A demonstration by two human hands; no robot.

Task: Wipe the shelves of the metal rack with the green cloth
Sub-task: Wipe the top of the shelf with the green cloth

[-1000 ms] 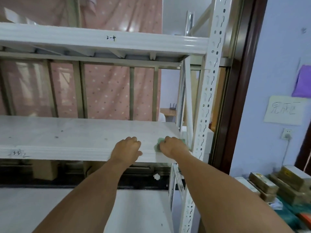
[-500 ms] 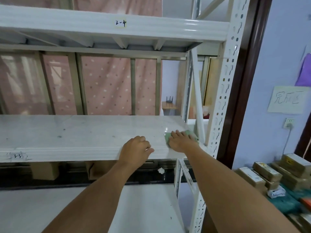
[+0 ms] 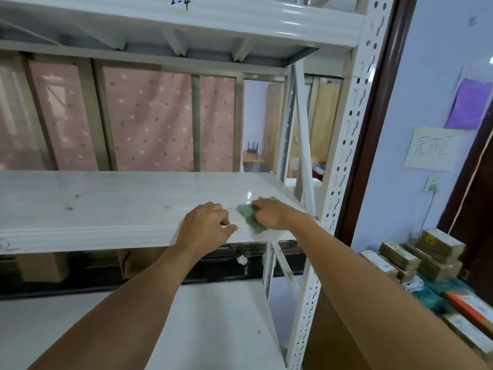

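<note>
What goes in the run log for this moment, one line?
stage: wiping middle shelf | right hand: pressing green cloth near right front corner | left hand: resting on shelf front edge, no cloth | dark specks: left part

The white-painted metal rack [image 3: 344,145] carries a white middle shelf board [image 3: 112,204] flecked with dark specks. A pale green crumpled cloth [image 3: 246,213] lies on it. Behind hangs a pink curtain [image 3: 152,118] with pale dots, possibly some darker ones.
</note>
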